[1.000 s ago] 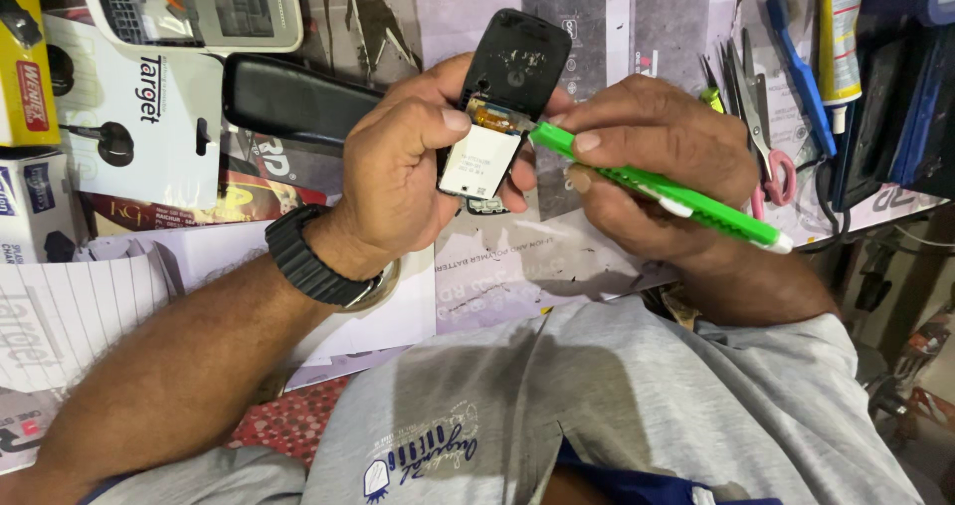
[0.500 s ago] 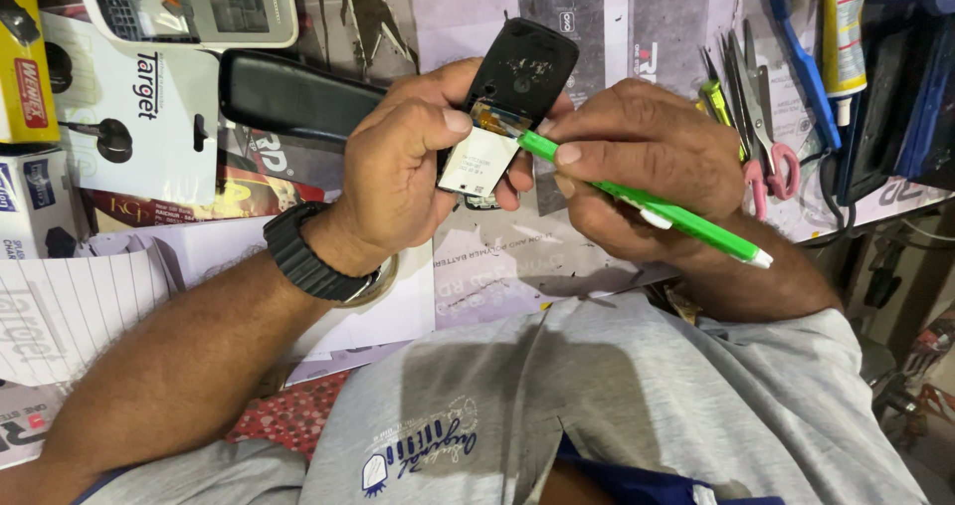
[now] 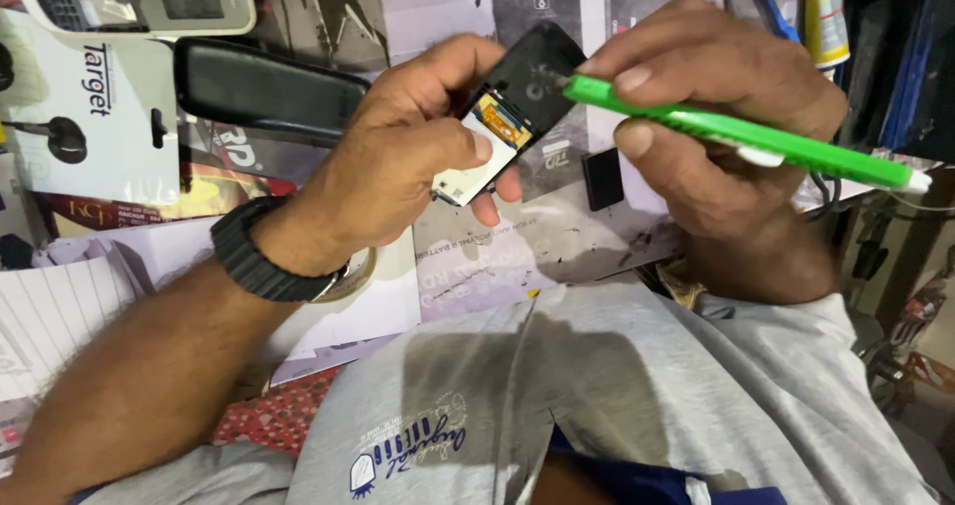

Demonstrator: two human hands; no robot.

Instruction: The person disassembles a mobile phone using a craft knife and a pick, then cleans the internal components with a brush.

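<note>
Above the cluttered workbench, both forearms rise from the person's lap and meet in the upper middle of the view. Coming in from the lower left, the left hand, with a black wristwatch on its wrist, is turned palm inward and wrapped closed around a small black device with its back opened, thumb pressed over the white lower part and fingertips curling round the far edge. An orange component and a white panel show inside the device, which sits tilted, its dark upper end pointing up and to the right. Opposite it, the right hand reaches in from the right, wrist bent, and pinches a green screwdriver tightly between thumb and forefinger near its front end, the remaining fingers folded beneath the handle. The tool's tip touches the dark upper part of the device, while its handle runs out to the right. Behind the hands lie a long black case and printed papers on the bench.
</note>
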